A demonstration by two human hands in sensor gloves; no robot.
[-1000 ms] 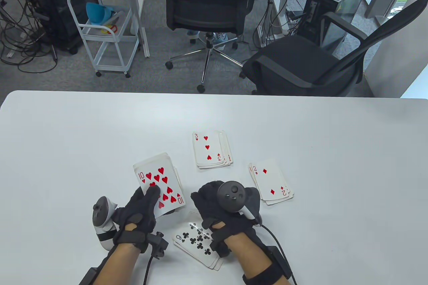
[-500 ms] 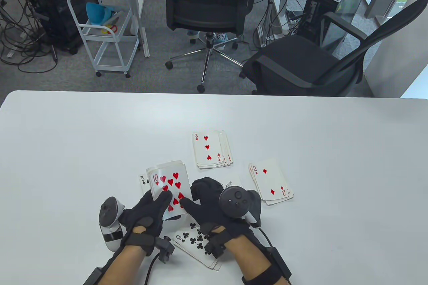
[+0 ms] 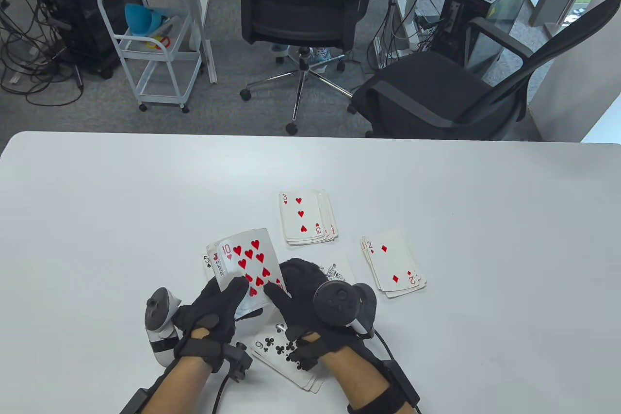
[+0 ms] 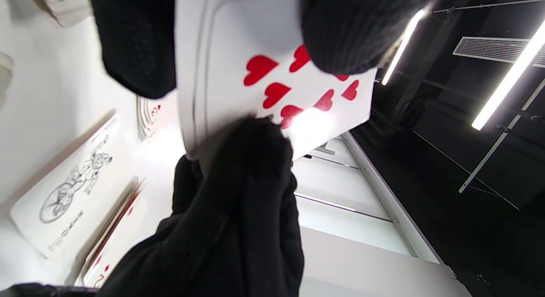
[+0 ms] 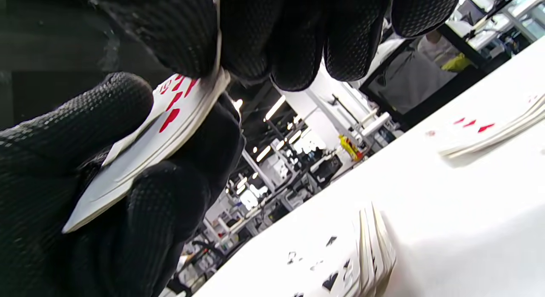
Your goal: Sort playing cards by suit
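Black-gloved, the left hand [image 3: 213, 309] grips a face-up deck [image 3: 245, 266] above the table's [image 3: 97, 200] near edge, ten of hearts on top. The right hand [image 3: 303, 300] pinches that card's right edge. A clubs pile [image 3: 279, 356] lies beneath the hands, a hearts pile [image 3: 305, 217] beyond, a diamonds pile [image 3: 394, 263] rightmost.

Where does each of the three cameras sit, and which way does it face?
Table view: high, looking down at the table; shows both forearms, left hand, right hand.
Left wrist view: below the left hand, facing up at the held deck.
Right wrist view: low over the table, shows right hand.
Shared: the ten of hearts on the deck.
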